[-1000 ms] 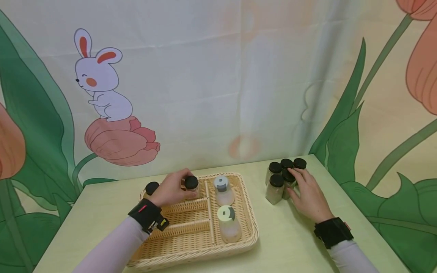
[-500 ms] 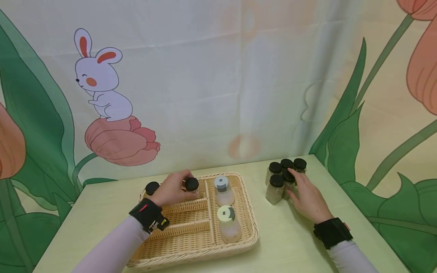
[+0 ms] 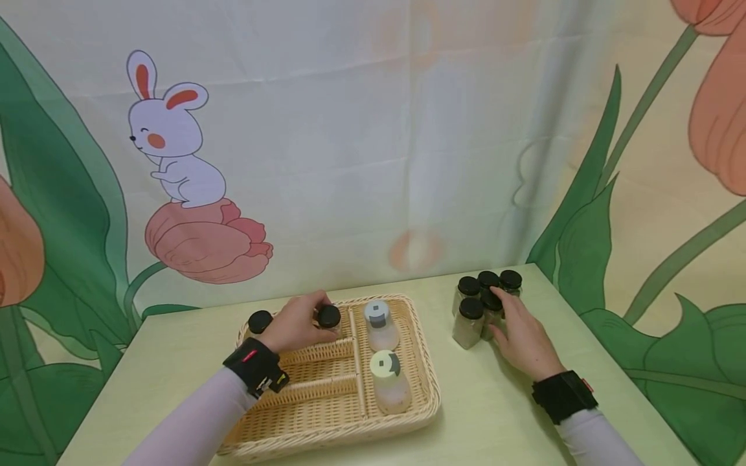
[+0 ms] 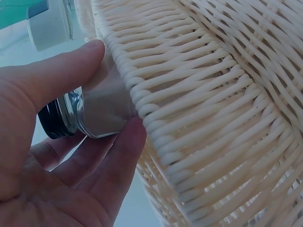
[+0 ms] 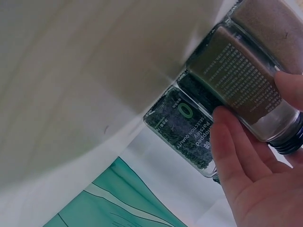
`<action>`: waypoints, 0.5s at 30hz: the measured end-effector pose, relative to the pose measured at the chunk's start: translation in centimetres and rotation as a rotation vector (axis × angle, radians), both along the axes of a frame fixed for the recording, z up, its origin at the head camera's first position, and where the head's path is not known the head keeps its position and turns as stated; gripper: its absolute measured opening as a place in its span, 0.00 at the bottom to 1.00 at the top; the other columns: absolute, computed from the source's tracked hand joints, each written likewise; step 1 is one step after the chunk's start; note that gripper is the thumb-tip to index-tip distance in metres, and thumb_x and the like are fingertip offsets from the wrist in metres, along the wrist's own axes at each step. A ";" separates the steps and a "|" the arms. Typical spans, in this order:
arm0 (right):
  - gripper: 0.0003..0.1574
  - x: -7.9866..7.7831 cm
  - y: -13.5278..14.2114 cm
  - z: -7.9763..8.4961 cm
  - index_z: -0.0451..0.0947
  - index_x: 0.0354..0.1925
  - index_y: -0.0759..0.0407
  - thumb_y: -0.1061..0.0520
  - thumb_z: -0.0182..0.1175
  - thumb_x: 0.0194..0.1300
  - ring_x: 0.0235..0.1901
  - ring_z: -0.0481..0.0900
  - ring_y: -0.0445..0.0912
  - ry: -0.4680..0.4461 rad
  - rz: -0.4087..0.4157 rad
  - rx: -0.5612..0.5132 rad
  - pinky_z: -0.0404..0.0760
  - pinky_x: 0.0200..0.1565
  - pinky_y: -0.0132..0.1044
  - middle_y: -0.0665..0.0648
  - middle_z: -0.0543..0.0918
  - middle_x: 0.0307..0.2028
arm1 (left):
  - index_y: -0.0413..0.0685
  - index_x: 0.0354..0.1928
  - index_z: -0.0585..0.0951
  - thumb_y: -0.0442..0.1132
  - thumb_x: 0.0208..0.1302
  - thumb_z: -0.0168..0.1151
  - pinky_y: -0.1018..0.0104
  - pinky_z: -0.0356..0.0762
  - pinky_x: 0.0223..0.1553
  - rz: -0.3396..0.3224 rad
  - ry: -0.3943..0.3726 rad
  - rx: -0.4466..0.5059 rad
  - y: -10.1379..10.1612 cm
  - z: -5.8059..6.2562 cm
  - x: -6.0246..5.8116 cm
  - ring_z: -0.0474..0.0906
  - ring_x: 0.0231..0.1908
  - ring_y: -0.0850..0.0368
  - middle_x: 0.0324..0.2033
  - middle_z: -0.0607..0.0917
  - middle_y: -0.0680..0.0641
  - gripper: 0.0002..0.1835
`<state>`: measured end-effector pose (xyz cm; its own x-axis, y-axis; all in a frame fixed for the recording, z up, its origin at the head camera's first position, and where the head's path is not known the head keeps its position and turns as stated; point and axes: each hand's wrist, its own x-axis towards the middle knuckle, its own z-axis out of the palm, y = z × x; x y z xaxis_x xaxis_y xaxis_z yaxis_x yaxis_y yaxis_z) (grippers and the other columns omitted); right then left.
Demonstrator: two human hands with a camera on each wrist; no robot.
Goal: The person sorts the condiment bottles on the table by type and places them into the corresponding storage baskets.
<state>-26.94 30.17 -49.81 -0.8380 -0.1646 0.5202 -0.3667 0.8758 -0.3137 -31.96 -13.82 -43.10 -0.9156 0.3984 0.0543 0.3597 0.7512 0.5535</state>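
Note:
My left hand [image 3: 297,322] holds a spice jar [image 3: 329,316] with a black lid between thumb and fingers, at the back compartment of the wicker basket [image 3: 434,395]. In the left wrist view, that glass jar [image 4: 106,104] has brown contents, and its lower end is hidden behind the woven divider. Another black-lidded jar [image 3: 259,320] stands at the back left, partly behind the hand. On the right, my right hand [image 3: 527,340] grips a jar [image 3: 491,300] of brown powder in a cluster of black-lidded jars. Beside it in the right wrist view is a parsley jar [image 5: 182,130].
Two clear bottles, one with a grey cap [image 3: 379,314] and one with a pale yellow cap [image 3: 386,364], stand in the basket's right compartment. Thin wicker dividers [image 3: 317,387] split the left part. A printed cloth [image 3: 361,162] hangs behind the table [image 3: 466,414].
The jar in my left hand has sunk slightly and shifted a little right within the back compartment. My right hand stays on its jar, nearly still.

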 end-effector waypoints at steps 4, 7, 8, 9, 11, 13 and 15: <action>0.48 0.0 -0.1 0.0 0.56 0.74 0.63 0.62 0.66 0.60 0.39 0.80 0.55 -0.006 -0.005 -0.007 0.79 0.33 0.46 0.67 0.73 0.57 | 0.55 0.42 0.76 0.46 0.45 0.79 0.63 0.76 0.38 0.007 -0.010 0.000 0.1 0.1 0.2 0.76 0.36 0.58 0.35 0.81 0.55 0.24; 0.48 0.0 -0.2 0.0 0.56 0.74 0.64 0.61 0.66 0.60 0.39 0.80 0.56 -0.012 -0.014 -0.012 0.79 0.34 0.47 0.68 0.72 0.58 | 0.55 0.43 0.76 0.46 0.45 0.79 0.64 0.77 0.38 -0.003 -0.002 -0.003 0.1 0.2 0.4 0.76 0.36 0.59 0.35 0.81 0.55 0.25; 0.48 0.0 -0.3 0.0 0.56 0.74 0.64 0.61 0.65 0.60 0.39 0.80 0.56 -0.013 -0.016 -0.014 0.80 0.34 0.48 0.69 0.72 0.59 | 0.54 0.43 0.76 0.45 0.45 0.79 0.64 0.77 0.38 -0.008 0.003 -0.006 0.2 0.2 0.4 0.76 0.36 0.59 0.35 0.81 0.55 0.25; 0.48 0.0 -0.3 0.1 0.56 0.73 0.65 0.61 0.65 0.60 0.40 0.80 0.57 -0.014 -0.019 -0.016 0.80 0.35 0.49 0.69 0.71 0.60 | 0.54 0.43 0.76 0.45 0.44 0.80 0.64 0.77 0.38 -0.014 0.006 -0.007 0.2 0.3 0.5 0.77 0.36 0.60 0.35 0.81 0.55 0.25; 0.47 0.0 -0.3 0.1 0.55 0.73 0.66 0.61 0.64 0.61 0.41 0.81 0.58 -0.017 -0.025 -0.017 0.80 0.37 0.51 0.71 0.69 0.62 | 0.54 0.43 0.76 0.45 0.44 0.80 0.63 0.77 0.39 -0.022 0.013 -0.013 0.2 0.4 0.6 0.77 0.36 0.60 0.35 0.81 0.56 0.25; 0.47 0.0 -0.3 0.1 0.55 0.73 0.67 0.60 0.64 0.61 0.41 0.81 0.59 -0.020 -0.032 -0.025 0.80 0.38 0.53 0.71 0.68 0.63 | 0.54 0.44 0.76 0.46 0.44 0.80 0.63 0.77 0.39 -0.023 0.015 -0.020 0.2 0.4 0.7 0.78 0.37 0.61 0.35 0.81 0.56 0.25; 0.47 0.1 -0.3 0.1 0.55 0.72 0.68 0.60 0.64 0.60 0.43 0.81 0.61 -0.021 -0.041 -0.036 0.80 0.40 0.54 0.72 0.68 0.64 | 0.55 0.44 0.77 0.47 0.45 0.79 0.63 0.77 0.40 -0.019 0.014 -0.022 0.2 0.5 0.7 0.78 0.38 0.61 0.35 0.81 0.57 0.24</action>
<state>-26.87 29.89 -49.74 -0.8546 -0.1118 0.5071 -0.3240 0.8780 -0.3524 -31.25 -13.66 -42.59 -0.9071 0.4169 0.0585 0.3818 0.7560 0.5317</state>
